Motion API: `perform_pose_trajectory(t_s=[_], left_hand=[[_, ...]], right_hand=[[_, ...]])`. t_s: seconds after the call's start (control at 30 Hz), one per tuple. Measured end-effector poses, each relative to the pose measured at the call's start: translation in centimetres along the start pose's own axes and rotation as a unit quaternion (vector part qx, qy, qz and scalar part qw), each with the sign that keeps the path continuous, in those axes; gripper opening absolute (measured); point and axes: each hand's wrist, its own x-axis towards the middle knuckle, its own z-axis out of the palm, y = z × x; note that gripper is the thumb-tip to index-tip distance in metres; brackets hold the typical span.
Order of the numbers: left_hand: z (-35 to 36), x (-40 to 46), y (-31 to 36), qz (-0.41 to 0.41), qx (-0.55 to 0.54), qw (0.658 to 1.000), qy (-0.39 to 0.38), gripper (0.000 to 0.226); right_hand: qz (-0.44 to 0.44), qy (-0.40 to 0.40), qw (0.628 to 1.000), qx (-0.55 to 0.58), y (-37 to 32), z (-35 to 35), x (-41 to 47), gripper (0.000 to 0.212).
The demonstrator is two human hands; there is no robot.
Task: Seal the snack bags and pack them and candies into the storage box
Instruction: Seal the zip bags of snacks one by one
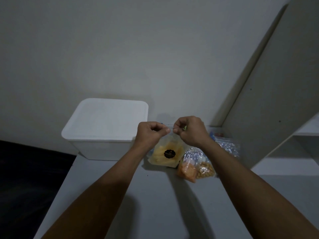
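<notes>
A clear snack bag [165, 154] of pale yellow sticks with a round black label stands upright on the white table [138, 195]. My left hand [151, 133] and my right hand [189, 131] both pinch its top edge, fingertips nearly meeting above the bag. The white storage box [103, 130] with its lid on sits to the left of the bag, against the wall. An orange snack bag [187, 170] and a bag of brown nuts [205, 169] lie just right of the held bag.
More crinkled clear bags [227, 146] lie behind my right wrist near the wall. A white shelf unit [279, 100] rises at the right. A dark surface [25, 178] lies past the table's left edge.
</notes>
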Motion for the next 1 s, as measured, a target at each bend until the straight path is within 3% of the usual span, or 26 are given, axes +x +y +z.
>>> perform_pose_trajectory(t_s=[0.2,0.37,0.57,0.77,1.0], left_hand=[[-0.8,0.4,-0.5,-0.004,-0.004,1.000,0.029,0.005],[-0.5,0.3,-0.6,-0.005,0.013,0.999,-0.034,0.010],[-0.8,0.6,-0.6,-0.025,0.017,0.999,0.027,0.008],[-1.4,0.8,-1.0,-0.056,-0.040,0.997,0.026,0.010],[-2.1,1.3,-1.4,-0.048,-0.030,0.998,0.039,0.012]], right_hand=[[0.007,-0.029,1.000,0.001,1.0,-0.4,0.0,0.010],[-0.006,-0.016,1.000,0.003,1.0,-0.1,-0.2,0.004],[0.022,-0.039,0.997,0.060,1.6,-0.8,-0.6,0.011],[0.031,-0.011,0.997,0.063,2.3,-1.0,-0.6,0.014],[0.026,-0.036,0.996,0.077,3.1,-1.8,-0.5,0.018]])
